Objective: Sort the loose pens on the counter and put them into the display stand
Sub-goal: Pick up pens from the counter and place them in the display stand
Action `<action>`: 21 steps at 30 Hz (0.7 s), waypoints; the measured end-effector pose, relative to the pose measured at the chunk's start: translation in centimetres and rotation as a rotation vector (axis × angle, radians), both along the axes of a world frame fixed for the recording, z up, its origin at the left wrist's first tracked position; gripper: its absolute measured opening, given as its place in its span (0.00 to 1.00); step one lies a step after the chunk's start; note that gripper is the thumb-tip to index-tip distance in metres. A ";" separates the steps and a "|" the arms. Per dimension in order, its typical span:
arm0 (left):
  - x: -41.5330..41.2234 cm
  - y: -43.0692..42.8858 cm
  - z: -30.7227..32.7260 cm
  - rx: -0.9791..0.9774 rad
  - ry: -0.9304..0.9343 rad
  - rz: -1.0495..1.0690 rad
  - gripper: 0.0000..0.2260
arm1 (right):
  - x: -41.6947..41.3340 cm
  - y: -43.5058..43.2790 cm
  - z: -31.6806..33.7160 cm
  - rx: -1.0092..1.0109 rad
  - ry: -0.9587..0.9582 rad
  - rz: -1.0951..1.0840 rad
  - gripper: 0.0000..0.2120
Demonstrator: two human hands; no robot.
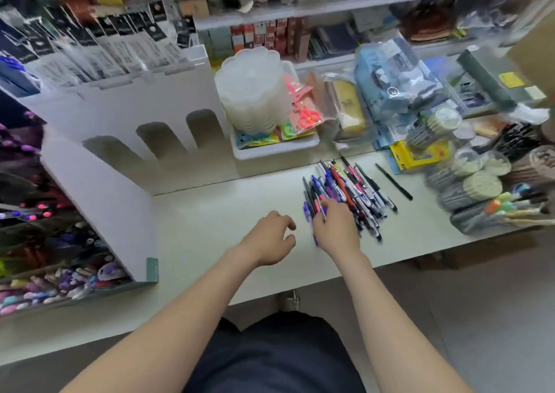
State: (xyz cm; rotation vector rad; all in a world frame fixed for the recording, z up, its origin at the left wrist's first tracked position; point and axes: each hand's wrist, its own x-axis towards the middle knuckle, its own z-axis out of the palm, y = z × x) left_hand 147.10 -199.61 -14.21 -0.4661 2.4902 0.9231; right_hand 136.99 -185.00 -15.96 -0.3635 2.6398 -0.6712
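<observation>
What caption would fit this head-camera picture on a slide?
Right hand grips blue pens at the loose pile on the counter; left hand open beside it.

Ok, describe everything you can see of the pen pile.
The pile of loose pens lies on the pale counter, right of the white display stand. Slim plastic-looking barrels, mostly blue, black, white and red, lie roughly parallel and overlapping. The right hand grips a few at its near left edge; one black pen lies apart on its right.
</observation>
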 end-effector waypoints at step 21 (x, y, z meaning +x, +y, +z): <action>-4.6 0.2 -5.9 0.423 -0.202 0.759 0.29 | -1.4 -4.1 -8.1 0.398 0.136 0.144 0.44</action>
